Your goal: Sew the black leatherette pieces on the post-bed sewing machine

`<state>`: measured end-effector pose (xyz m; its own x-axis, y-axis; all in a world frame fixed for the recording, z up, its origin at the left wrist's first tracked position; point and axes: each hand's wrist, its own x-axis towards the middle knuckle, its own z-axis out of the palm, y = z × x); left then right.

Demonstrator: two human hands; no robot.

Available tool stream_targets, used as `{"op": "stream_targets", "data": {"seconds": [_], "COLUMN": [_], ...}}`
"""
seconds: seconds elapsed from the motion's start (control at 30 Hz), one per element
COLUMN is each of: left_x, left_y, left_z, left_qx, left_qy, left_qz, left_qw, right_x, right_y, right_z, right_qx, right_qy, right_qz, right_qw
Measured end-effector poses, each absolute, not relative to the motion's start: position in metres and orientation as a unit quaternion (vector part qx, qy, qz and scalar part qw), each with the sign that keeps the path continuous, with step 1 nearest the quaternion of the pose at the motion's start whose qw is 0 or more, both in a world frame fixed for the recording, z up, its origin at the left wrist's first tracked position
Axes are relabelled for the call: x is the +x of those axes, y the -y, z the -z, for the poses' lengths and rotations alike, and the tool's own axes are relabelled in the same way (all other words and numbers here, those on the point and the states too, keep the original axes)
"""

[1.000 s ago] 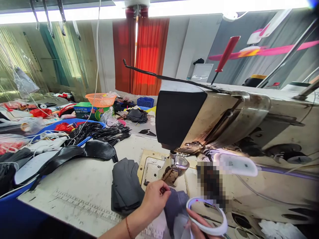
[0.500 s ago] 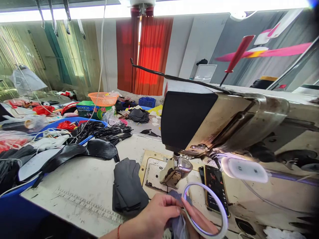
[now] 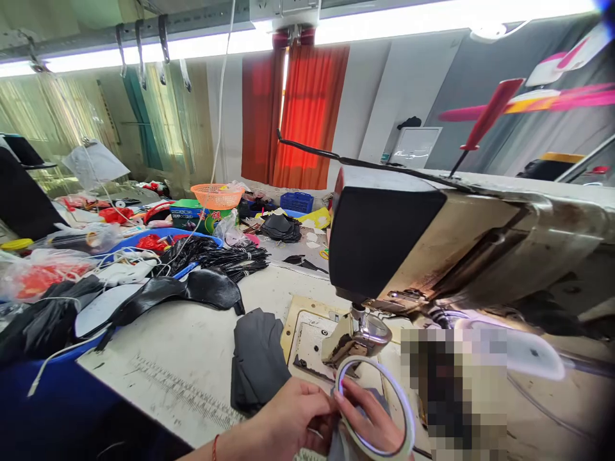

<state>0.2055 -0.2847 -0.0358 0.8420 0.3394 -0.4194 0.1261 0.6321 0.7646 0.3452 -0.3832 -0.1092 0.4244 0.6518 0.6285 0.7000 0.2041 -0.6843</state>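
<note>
Tape roll [image 3: 410,419] shifted left round right hand [image 3: 376,422]; left hand [image 3: 288,413] alongside, grips too hidden to tell

The scene is bright overall, lit chiefly by a long tube light [image 3: 432,20] that burns out to pure white across the top from ten to one o'clock. Daylight glows through the red curtain [image 3: 307,121] near twelve, and a small lamp [image 3: 504,346] at four throws a violet-white glare. Highlights gleam on the glossy black piece [image 3: 211,291] at eight and along the white ring [image 3: 410,416] at five; below the bench [image 3: 182,358], shadow sinks nearly to black. Fan blades [image 3: 571,99] at two are smeared, perhaps by motion. Toward three, the machine looks stretched and soft. Coarse pixelation masks a patch between four and five.
</note>
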Motion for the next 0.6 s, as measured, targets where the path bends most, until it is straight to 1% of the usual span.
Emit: {"op": "stream_targets", "data": {"seconds": [0.1, 0.17, 0.33, 0.53, 0.6], "left_x": [0.196, 0.194, 0.196, 0.194, 0.193], "left_y": [0.281, 0.28, 0.278, 0.278, 0.28], "left_z": [0.035, 0.035, 0.04, 0.044, 0.041], "left_qx": [0.407, 0.392, 0.381, 0.392, 0.395], "left_qy": [-0.248, -0.246, -0.257, -0.245, -0.255], "left_qz": [-0.056, -0.037, -0.004, -0.042, -0.034], "left_qw": [0.877, 0.886, 0.888, 0.886, 0.882], "right_x": [0.333, 0.331, 0.335, 0.343, 0.351], "right_y": [0.381, 0.381, 0.382, 0.38, 0.378], "right_z": [0.108, 0.105, 0.099, 0.099, 0.1], "right_qx": [-0.569, -0.549, -0.534, -0.529, -0.521], "right_qy": [0.582, 0.601, 0.644, 0.651, 0.674], "right_qz": [0.043, 0.034, 0.029, 0.039, 0.06], "right_qw": [0.579, 0.58, 0.547, 0.544, 0.52]}}
